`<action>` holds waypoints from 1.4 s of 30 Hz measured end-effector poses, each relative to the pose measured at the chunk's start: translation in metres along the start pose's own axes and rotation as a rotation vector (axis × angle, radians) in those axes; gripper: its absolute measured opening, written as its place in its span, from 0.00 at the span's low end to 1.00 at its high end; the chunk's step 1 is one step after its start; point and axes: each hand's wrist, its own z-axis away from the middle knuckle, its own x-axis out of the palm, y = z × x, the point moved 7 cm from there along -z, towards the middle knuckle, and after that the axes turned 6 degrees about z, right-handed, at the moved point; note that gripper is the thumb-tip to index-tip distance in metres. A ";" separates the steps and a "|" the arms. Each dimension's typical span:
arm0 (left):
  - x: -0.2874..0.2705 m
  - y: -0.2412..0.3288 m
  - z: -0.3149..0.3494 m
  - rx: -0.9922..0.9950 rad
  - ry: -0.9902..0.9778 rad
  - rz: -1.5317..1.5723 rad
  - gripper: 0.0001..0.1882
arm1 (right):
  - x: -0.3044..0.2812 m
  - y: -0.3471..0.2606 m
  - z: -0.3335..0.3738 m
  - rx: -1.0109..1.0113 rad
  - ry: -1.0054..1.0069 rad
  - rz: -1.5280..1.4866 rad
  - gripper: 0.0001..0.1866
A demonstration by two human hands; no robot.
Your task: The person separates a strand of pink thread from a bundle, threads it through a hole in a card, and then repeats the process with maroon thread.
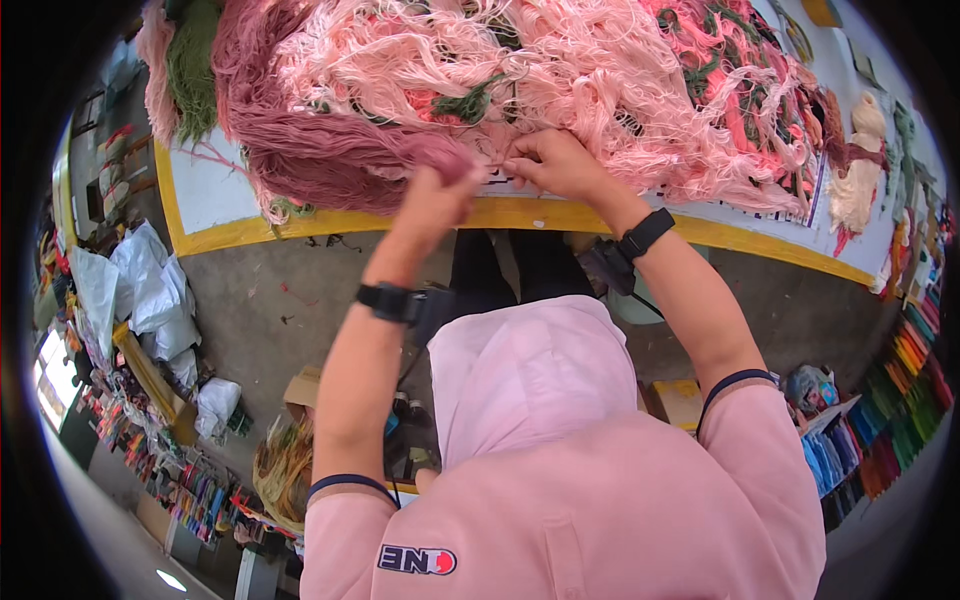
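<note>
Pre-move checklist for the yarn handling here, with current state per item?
1. Left hand grips the mauve yarn bundle: ok, fingers are closed around its end.
2. Right hand on the pale pink strands: ok, fingertips pinch at the pile's lower edge.
3. Strands free of tangles: not ok, pink, green and red yarn lie knotted together across the table.
4. Which single strand the right hand holds: cannot tell, too fine to see.
5. Bundle supported: ok, it rests on the table, its end at the yellow edge.
6. Wrist bands clear of yarn: ok, both sit below the pile.
</note>
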 end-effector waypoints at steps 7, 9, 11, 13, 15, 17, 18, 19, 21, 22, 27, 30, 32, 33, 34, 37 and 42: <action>-0.238 0.168 0.070 0.670 0.698 0.471 0.09 | 0.001 -0.002 -0.001 0.032 0.008 0.011 0.10; -0.234 0.175 0.077 0.614 0.885 0.036 0.10 | 0.011 -0.009 -0.001 -0.085 -0.195 0.207 0.14; -0.171 0.149 0.049 0.509 0.483 -0.032 0.11 | 0.007 -0.010 0.001 -0.092 -0.241 -0.045 0.18; -0.083 0.086 0.025 0.221 0.078 0.257 0.15 | 0.004 -0.010 0.005 -0.081 -0.265 -0.298 0.22; -0.018 0.037 0.012 0.032 -0.101 0.503 0.21 | -0.003 -0.010 0.006 -0.091 -0.169 -0.469 0.28; 0.011 0.006 0.008 -0.060 -0.103 0.659 0.23 | 0.000 -0.010 0.009 -0.048 -0.118 -0.509 0.24; 0.015 -0.001 0.008 -0.053 -0.078 0.728 0.23 | -0.003 -0.011 0.010 -0.039 0.015 -0.512 0.20; 0.016 -0.008 0.008 -0.063 -0.061 0.779 0.23 | -0.007 -0.008 0.011 0.011 0.186 -0.501 0.15; 0.014 -0.012 0.011 -0.075 -0.090 0.777 0.23 | 0.012 -0.023 0.016 -0.061 0.152 -0.503 0.11; 0.015 -0.012 0.013 -0.087 -0.144 0.779 0.23 | 0.023 -0.027 0.018 -0.043 0.146 -0.478 0.07; 0.013 -0.013 0.019 -0.114 -0.161 0.727 0.22 | 0.052 -0.038 0.020 -0.016 0.106 -0.732 0.05; 0.014 -0.012 0.024 -0.116 -0.178 0.756 0.22 | 0.046 -0.028 0.026 0.081 0.102 -0.768 0.05; 0.013 -0.012 0.026 -0.114 -0.150 0.730 0.21 | 0.040 -0.028 0.029 0.070 0.086 -0.725 0.05; 0.012 -0.012 0.027 -0.113 -0.130 0.720 0.21 | 0.038 -0.030 0.030 0.053 0.091 -0.686 0.05; 0.011 -0.011 0.027 -0.099 -0.111 0.704 0.21 | 0.038 -0.031 0.031 0.052 0.089 -0.685 0.05; 0.011 -0.010 0.026 -0.083 -0.074 0.709 0.20 | 0.045 -0.032 0.029 0.086 0.101 -0.773 0.06; 0.012 -0.002 0.025 -0.045 -0.067 0.705 0.20 | 0.052 -0.032 0.023 0.048 0.153 -0.703 0.07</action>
